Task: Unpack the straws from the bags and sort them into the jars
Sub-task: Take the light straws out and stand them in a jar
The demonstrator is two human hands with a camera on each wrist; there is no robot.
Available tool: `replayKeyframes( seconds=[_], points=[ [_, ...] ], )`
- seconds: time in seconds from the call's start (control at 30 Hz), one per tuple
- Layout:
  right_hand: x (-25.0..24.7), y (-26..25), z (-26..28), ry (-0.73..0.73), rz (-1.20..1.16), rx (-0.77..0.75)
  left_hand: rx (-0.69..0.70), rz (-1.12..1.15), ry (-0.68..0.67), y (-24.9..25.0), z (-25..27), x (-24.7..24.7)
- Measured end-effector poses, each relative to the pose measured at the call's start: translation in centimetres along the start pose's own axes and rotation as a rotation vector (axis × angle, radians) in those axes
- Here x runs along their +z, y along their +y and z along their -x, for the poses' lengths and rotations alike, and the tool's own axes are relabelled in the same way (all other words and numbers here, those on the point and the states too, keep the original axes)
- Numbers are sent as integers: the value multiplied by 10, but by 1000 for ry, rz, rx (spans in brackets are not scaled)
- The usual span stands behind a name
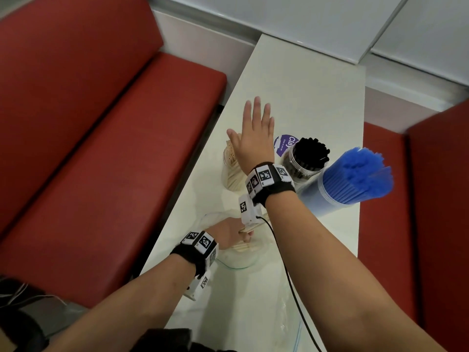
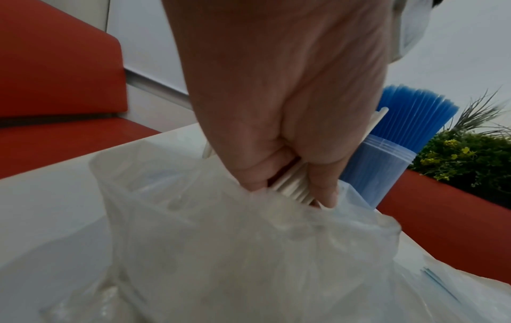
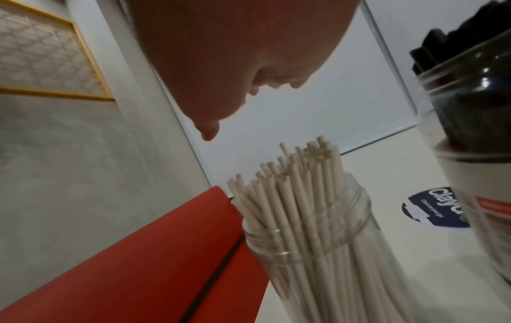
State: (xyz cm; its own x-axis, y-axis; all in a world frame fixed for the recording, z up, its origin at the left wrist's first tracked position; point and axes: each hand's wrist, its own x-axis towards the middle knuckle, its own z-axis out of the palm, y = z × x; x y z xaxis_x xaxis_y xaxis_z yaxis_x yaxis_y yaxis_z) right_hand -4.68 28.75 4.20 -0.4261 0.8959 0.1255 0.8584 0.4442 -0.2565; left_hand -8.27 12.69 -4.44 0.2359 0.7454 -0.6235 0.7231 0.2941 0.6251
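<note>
Left hand [image 2: 287, 139] clamped on a bundle of white straws [image 2: 290, 185] at the clear bag [image 2: 249, 251]; right hand [image 1: 253, 135] held flat, fingers straight, above the white-straw jar [image 3: 312, 240]. Jar could be tipped, straws scattered, if bundle is pushed in crooked

Your table [image 1: 299, 80] runs 12 to 6. Paper-straw jar [image 1: 229, 168] sits at 11, another straw jar [image 1: 304, 163] just right of it, third jar [image 1: 327, 194] at 1. Bag [image 1: 241, 257] lies nearer you at 6; bench [image 1: 101, 148] at 9.
</note>
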Motion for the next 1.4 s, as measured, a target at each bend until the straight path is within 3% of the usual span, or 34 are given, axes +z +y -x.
replayKeyframes(
  seconds=[0.03, 0.13, 0.2, 0.47, 0.6, 0.73, 0.8, 0.87, 0.97, 1.1, 1.17, 1.27, 1.33, 1.4],
  points=[
    [-1, 1, -1, -25, 5, 14, 1, 8, 13, 1, 2, 0],
    [11, 6, 9, -288, 30, 35, 45, 77, 41, 0, 5, 1],
    [9, 11, 11, -351, -28, 32, 71, 69, 64, -2, 5, -1],
    [-50, 39, 36, 73, -776, 135, 160, 380, 207, -11, 12, -10],
    [-45, 60, 84, 77, -978, 391, 228, 690, 316, 3, 22, -27],
    [-10, 51, 147, -207, -1427, 774, 408, 964, 462, 37, 35, -53],
    [4, 43, 170, -363, -1739, 983, 505, 1056, 438, 58, 45, -66],
    [12, 37, 180, -407, -1981, 1069, 603, 1085, 395, 77, 57, -75],
    [7, 25, 177, -404, -2161, 1008, 662, 1035, 343, 99, 73, -79],
    [-26, 10, 158, -288, -2278, 794, 561, 897, 302, 104, 84, -68],
    [-41, 8, 157, -300, -2189, 751, 486, 876, 288, 101, 84, -61],
    [-65, 17, 163, -362, -1803, 628, 481, 871, 291, 98, 84, -60],
    [-87, 20, 164, -307, -1650, 403, 464, 861, 185, 96, 86, -62],
    [-115, 14, 158, -287, -1621, 198, 418, 808, -13, 94, 87, -61]
  ],
)
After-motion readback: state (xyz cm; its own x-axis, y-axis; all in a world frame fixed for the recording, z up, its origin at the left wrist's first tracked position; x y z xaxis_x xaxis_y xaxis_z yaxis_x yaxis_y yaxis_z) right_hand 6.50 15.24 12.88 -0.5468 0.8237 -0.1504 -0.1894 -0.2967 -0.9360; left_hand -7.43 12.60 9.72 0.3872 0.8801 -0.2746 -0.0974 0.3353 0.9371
